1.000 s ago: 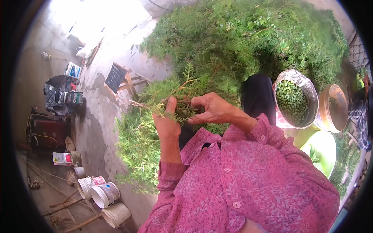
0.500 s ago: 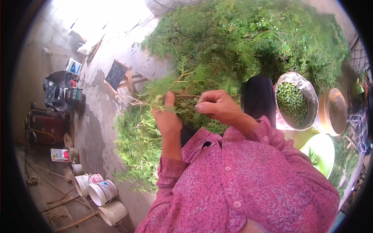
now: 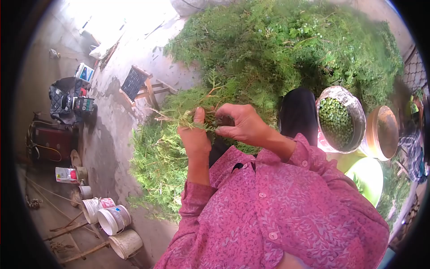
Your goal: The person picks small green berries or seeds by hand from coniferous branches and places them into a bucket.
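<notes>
My left hand [image 3: 195, 138] is closed around a bunch of evergreen sprigs [image 3: 179, 114], its thumb lying over the stems. The cut twig ends point left, and a leafy branch sticks up above the hand. Against the bunch's right side, my right hand [image 3: 246, 123] has thumb and curled fingers closed on part of the sprigs; its fingertips are partly hidden in the greenery. To the right of my dark-trousered knee stands a bucket [image 3: 362, 121] with many small green cones [image 3: 335, 120] inside.
A large heap of evergreen branches [image 3: 268, 49] spreads ahead, with more branches [image 3: 156, 170] at left. Beside the bucket are a tan tub [image 3: 372, 134] and a lime-green basin [image 3: 369, 177]. A small stool [image 3: 134, 85] and several white buckets [image 3: 114, 219] stand left.
My right hand has moved slightly left, further into the bunch, and its fingers have shifted their grip. My left hand still holds the sprigs.
</notes>
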{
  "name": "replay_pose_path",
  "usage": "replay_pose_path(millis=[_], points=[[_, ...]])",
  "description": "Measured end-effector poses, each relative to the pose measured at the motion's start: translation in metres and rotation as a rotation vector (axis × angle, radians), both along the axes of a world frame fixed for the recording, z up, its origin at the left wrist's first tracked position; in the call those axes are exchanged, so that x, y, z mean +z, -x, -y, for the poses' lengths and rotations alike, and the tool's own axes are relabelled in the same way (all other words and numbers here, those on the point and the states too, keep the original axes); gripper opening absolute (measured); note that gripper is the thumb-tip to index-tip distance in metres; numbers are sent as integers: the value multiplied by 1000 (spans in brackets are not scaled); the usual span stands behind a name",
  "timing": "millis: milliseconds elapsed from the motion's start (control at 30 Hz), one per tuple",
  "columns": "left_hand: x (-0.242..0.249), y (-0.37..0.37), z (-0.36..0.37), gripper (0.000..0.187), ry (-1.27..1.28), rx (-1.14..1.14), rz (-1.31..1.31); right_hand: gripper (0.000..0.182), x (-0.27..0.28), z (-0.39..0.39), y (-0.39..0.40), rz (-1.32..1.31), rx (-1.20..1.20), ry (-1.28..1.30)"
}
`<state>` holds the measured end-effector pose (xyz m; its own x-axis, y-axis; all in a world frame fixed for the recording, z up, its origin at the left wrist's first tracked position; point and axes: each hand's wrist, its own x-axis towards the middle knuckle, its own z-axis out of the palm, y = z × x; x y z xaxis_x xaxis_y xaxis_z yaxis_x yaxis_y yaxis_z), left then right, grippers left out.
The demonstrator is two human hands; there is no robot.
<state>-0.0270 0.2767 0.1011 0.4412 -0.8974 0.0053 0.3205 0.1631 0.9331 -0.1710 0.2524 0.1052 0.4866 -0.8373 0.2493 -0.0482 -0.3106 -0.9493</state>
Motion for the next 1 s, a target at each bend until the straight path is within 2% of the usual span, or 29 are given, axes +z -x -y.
replay_pose_path(millis=[67, 133, 200, 333, 433, 500, 533, 600, 667, 700, 733, 767, 833, 900, 967, 1000], points=[[-7, -1, 0, 18, -12, 55, 211, 20, -5, 2, -3, -34, 13, 32], [-6, -1, -3, 17, -25, 36, 219, 19, -10, 3, -6, -67, 25, 61], [-7, -1, -4, 16, -39, 14, 227, 14, -12, 2, -8, 25, -38, 159], [-3, 5, -6, 14, -72, -2, 229, 11, -5, -2, -3, 18, -33, 93], [-5, 13, -3, 13, -52, 8, 260, 10, -1, 2, 8, 60, 67, -49], [-5, 14, 1, 12, -3, 8, 245, 9, 12, -1, 21, 77, 117, -545], [-2, 12, 3, 13, -30, 39, 268, 9, 15, -5, 24, 73, 119, -544], [-2, 3, 7, 13, -59, 66, 286, 11, 19, -14, 34, 101, -11, -100], [-6, -14, 12, 17, -98, 94, 17, 9, 41, -14, 59, 245, -158, -102], [-4, -20, 11, 17, -99, 90, 12, 9, 41, -11, 77, 297, -309, -105], [0, -25, 9, 18, -120, 59, -122, 11, 41, -7, 99, 392, -426, -97], [3, -29, 8, 20, -138, 30, -259, 15, 37, 0, 123, 565, -429, 23], [3, -39, 6, 22, -107, 44, -266, 16, 23, 2, 175, 435, -809, 196], [0, -47, 3, 23, -69, -4, -385, 11, -11, 3, 236, 167, -1107, 126], [-4, -49, 3, 24, -82, 0, -383, 11, -60, 1, 279, -622, -1221, 46], [-3, -47, 4, 25, -91, 21, -383, 14, -106, -7, 312, -918, -1122, 232]])
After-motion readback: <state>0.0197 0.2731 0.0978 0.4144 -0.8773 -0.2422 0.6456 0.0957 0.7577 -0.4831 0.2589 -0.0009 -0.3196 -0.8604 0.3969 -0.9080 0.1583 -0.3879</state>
